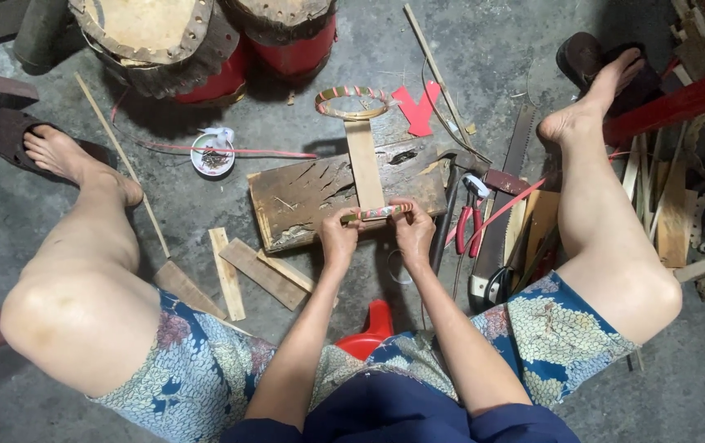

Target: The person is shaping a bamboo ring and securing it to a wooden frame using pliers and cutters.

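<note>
My left hand (pixel 338 238) and my right hand (pixel 412 230) pinch the near end of a flat wooden paddle (pixel 365 164), where a band of red and green striped wrapping (pixel 377 212) runs across it between my fingers. The paddle's far end carries a ring (pixel 352 101) wrapped in the same striped tape. It lies along a worn, nicked wooden board (pixel 311 197) on the concrete floor, between my bare knees.
Red-handled pliers (pixel 466 221), a handsaw (pixel 504 205), a hammer (pixel 449 205) and scissors lie right of the board. Wood offcuts (pixel 246 275) lie left. A small white dish (pixel 212 154), red tape scraps (pixel 418 107), thin sticks and two red drums (pixel 205 49) lie beyond.
</note>
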